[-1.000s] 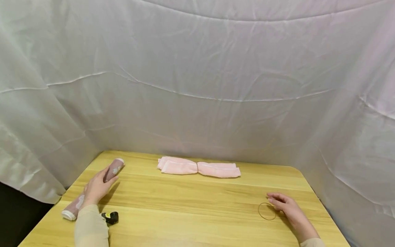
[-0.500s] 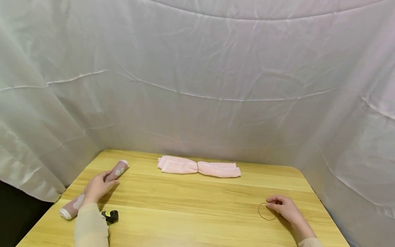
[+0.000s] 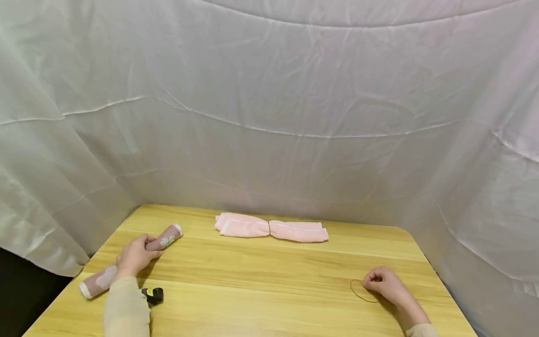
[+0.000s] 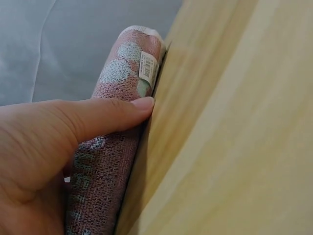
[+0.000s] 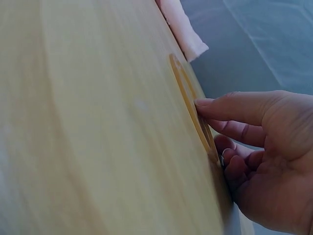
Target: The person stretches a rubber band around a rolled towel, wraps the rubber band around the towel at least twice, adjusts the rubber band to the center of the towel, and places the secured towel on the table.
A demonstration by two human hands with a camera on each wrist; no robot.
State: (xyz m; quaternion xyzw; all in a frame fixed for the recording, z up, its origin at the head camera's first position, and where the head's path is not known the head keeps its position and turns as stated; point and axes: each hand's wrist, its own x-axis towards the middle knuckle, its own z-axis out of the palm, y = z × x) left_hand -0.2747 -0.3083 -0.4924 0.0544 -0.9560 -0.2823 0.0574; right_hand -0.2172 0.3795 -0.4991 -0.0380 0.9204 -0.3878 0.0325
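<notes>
My left hand (image 3: 134,257) grips a rolled mauve towel (image 3: 167,238) around its middle, at the left side of the table. In the left wrist view the thumb lies across the towel roll (image 4: 122,73), which has pale dots and a small white label near its end; the other fingers are mostly hidden behind it. Over at the right, my right hand (image 3: 389,285) pinches a thin tan rubber band (image 3: 353,292) at its edge. The right wrist view shows the thumb at the band (image 5: 188,105), close to the tabletop.
A pink towel bundle (image 3: 244,225), cinched by a band at its middle, lies along the back of the wooden table (image 3: 252,304). Beside the left sleeve is a small black object (image 3: 155,296) with a yellow mark. Grey-white curtains (image 3: 269,93) enclose the back and sides.
The towel roll has turned clockwise under my left hand, its far end swinging right. My right fingers have closed on the rubber band, and its loop has narrowed.
</notes>
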